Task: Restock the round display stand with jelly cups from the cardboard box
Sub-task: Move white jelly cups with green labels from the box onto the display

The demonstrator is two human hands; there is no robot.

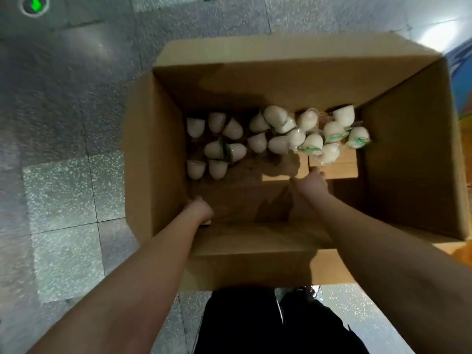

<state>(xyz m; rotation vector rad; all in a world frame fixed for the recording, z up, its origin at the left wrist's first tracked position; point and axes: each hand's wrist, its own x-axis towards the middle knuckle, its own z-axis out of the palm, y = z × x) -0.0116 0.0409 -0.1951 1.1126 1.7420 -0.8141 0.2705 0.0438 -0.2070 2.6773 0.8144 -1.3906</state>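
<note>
Along the far side of the box [153, 149] floor, many jelly cups [278, 134] remain unpicked; the left hand [199, 208] and right hand [311, 181] reach in, grips indiscernible, no stand visible.

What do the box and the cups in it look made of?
Box: brown corrugated cardboard, matte, with folded flaps and creases. Jelly cups: probably thin clear plastic over milky white filling, glossy highlights; a few show green-printed film lids.

The scene is viewed from a single head-worn camera, aimed steeply downward at close range into the cardboard box [281, 80] on the floor [63, 149].
</note>
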